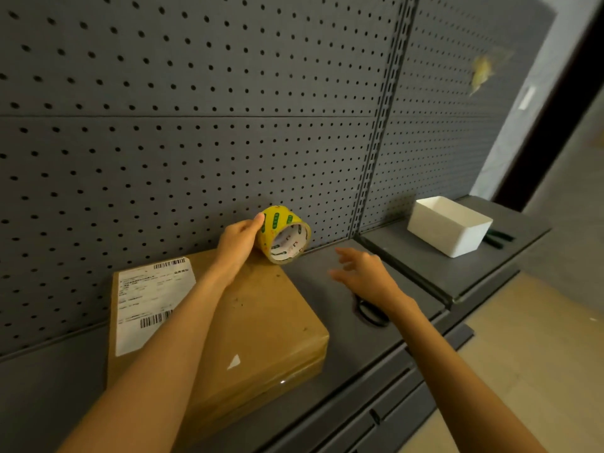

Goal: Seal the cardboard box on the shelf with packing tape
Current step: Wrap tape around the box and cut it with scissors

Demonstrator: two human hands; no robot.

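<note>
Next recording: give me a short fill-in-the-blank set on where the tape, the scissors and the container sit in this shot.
1. The yellow roll of packing tape is held by the person's ____ hand.
2. The black-handled scissors lie on the grey shelf, partly hidden under the ____ hand.
3. The flat brown cardboard box carries a white ____ label on top.
4. The white rectangular plastic bin stands to the ____ of the box.

Missing words: left; right; shipping; right
</note>
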